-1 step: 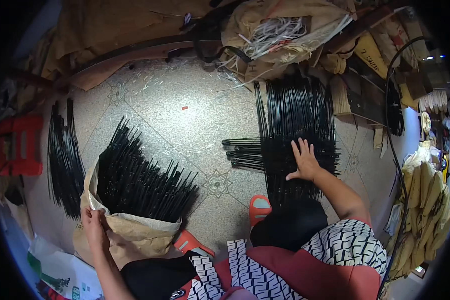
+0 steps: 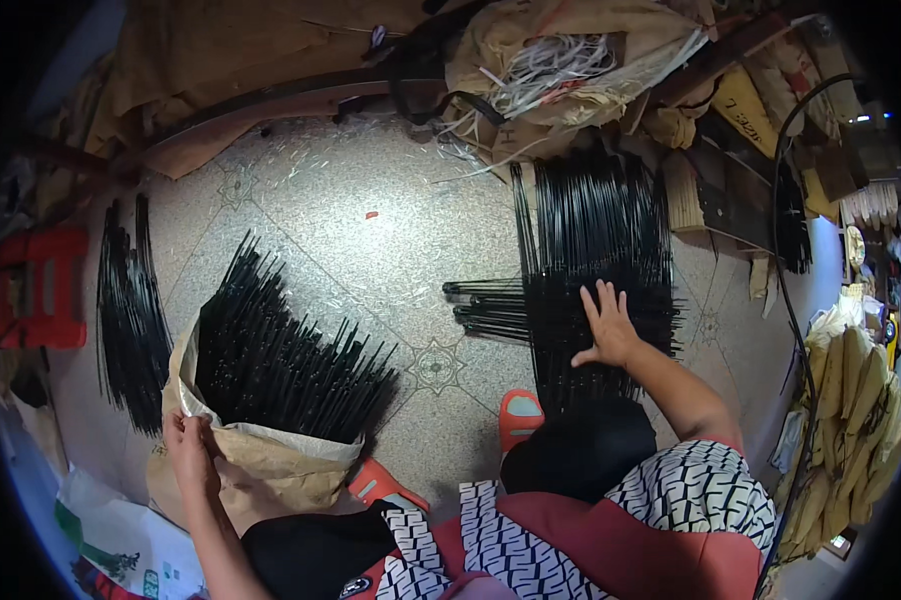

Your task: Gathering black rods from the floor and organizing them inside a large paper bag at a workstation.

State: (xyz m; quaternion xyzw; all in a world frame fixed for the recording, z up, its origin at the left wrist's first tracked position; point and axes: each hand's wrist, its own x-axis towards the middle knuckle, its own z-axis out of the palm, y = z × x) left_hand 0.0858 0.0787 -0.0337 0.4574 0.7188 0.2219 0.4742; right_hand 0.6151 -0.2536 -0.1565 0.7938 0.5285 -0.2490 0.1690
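Left hand [image 2: 193, 445] grips paper sack [image 2: 276, 475] of black rods; right hand [image 2: 609, 328] lies spread over flat stack [image 2: 601, 220]

The left hand is closed on the paper sack's rim, fingers and thumb together on the pale-lined fold; some fingertips are lost behind the paper. The sack sits toward the near-left corner of the visible floor [image 2: 401, 260], its mouth open and packed with thin black rods [image 2: 281, 350] whose upper ends fan out. Their lower ends are hidden inside, and single rods merge into one dark mass.

The right hand, palm down with fingers apart, clasps nothing. It covers part of the flat stack, which lies on the right side of the floor, running from the far edge to the person's right knee [image 2: 591, 450]; the knee cuts off its near end. How firmly the palm presses cannot be told. A crosswise bundle [image 2: 486, 312] sticks out left of the flat stack, but whether it lies over or under the long rods is hard to make out.

Near the floor's left edge lies another loose bundle [image 2: 131, 310], its near end beside the sack. By the far edge, a torn sack [image 2: 476, 55] holds tangled white strips [image 2: 561, 65]. Orange slippers [image 2: 521, 418] show partly beneath the dark trouser legs.
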